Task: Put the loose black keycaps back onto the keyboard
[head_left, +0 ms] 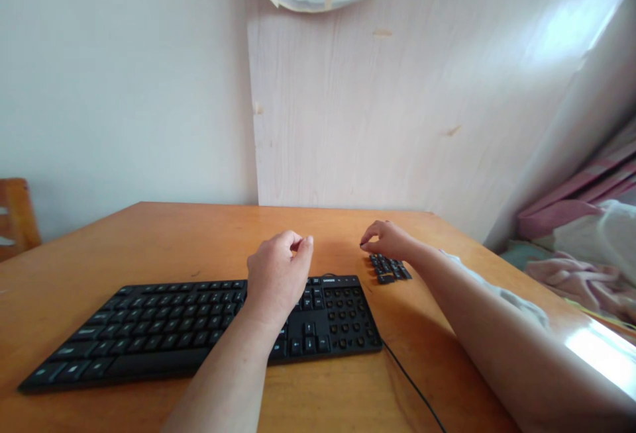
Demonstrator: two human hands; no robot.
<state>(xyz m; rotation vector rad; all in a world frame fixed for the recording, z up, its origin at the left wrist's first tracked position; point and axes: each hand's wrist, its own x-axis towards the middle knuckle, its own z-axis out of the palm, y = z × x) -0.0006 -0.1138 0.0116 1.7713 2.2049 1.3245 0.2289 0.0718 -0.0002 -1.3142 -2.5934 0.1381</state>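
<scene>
A black keyboard (163, 327) lies across the front of the table. On its number pad (348, 317) the keycaps are off, and rows of bare key sockets show. My left hand (278, 271) is closed above the keyboard, thumb against curled fingers; whatever it may hold is hidden. Farther right, my right hand (387, 240) pinches a small dark keycap (362, 245) between thumb and fingertips, only its edge showing. Just below that hand, several loose black keycaps (390, 269) sit grouped in rows on the table, to the right of the keyboard.
The keyboard's cable (415, 386) runs over the wooden table (199, 241) to the front edge. A pale cloth (501, 294) lies beyond my right forearm. A wooden chair (18, 218) stands at the left, folded fabrics (566, 274) at the right, and a wall behind.
</scene>
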